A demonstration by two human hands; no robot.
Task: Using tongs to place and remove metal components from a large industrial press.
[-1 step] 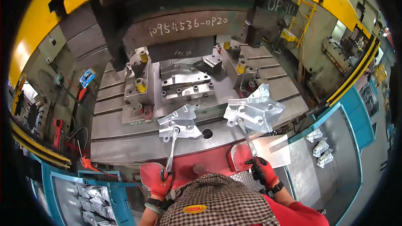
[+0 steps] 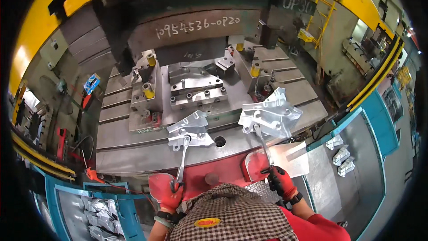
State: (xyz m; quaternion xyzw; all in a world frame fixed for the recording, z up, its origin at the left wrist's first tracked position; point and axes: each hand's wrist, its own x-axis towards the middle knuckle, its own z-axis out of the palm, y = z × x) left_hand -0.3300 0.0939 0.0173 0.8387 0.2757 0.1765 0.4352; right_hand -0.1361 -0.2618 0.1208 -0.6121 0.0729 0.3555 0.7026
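The left hand [image 2: 165, 192], in a red glove, has its grip clamped on a metal rod [image 2: 182, 160] whose tip meets a stamped bracket [image 2: 191, 129] lying on the press bed [image 2: 133, 151]. The right hand [image 2: 281, 180] grips another rod [image 2: 263, 145] reaching a second stamped part [image 2: 269, 116] further right

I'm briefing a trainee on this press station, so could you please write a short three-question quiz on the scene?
1. True or false: each of the hands, left hand and right hand, grips a rod tool.
2. The left rod tool reaches a: A) stamped metal bracket B) yellow spring
3. What colour are the gloves?

Key: 1 true. 2 A, the left bracket; the right rod tool reaches the right bracket. 3 red.
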